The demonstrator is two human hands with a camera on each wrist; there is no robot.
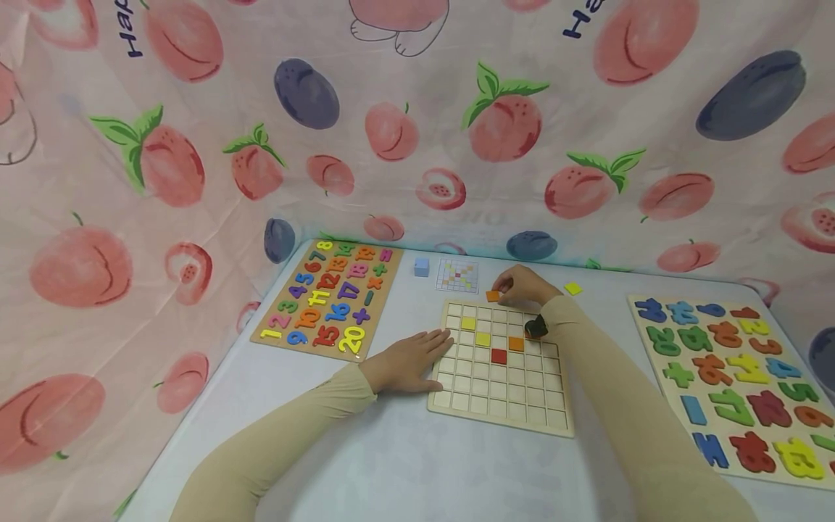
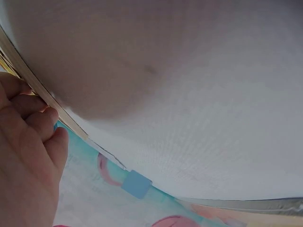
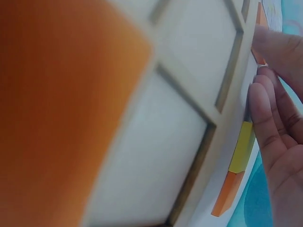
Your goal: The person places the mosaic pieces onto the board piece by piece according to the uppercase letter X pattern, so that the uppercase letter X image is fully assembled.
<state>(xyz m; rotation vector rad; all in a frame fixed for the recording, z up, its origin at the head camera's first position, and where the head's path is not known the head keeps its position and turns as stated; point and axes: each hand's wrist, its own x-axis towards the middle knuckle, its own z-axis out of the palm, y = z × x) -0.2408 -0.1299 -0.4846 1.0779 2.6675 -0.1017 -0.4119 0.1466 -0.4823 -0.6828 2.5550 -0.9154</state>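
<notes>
A wooden grid board (image 1: 457,400) lies on the white table with two yellow tiles (image 1: 468,323), a red tile (image 1: 499,356) and an orange tile (image 1: 516,344) in its cells. My left hand (image 1: 407,361) rests at the board's left edge, fingers extended. Just behind the far edge, my right hand (image 1: 522,284) pinches a loose orange tile (image 1: 493,296) between thumb and fingers. In the right wrist view, a yellow tile (image 3: 242,147) and another orange tile (image 3: 228,193) lie beside that hand (image 3: 279,109). The wrist camera partly covers the board's right side.
Behind the board lie a printed grid card (image 1: 457,276) and a small blue cube (image 1: 422,267). A number board (image 1: 261,344) stands to the left, and a second one (image 1: 750,473) to the right. A fruit-patterned cloth (image 1: 417,80) hangs along the back.
</notes>
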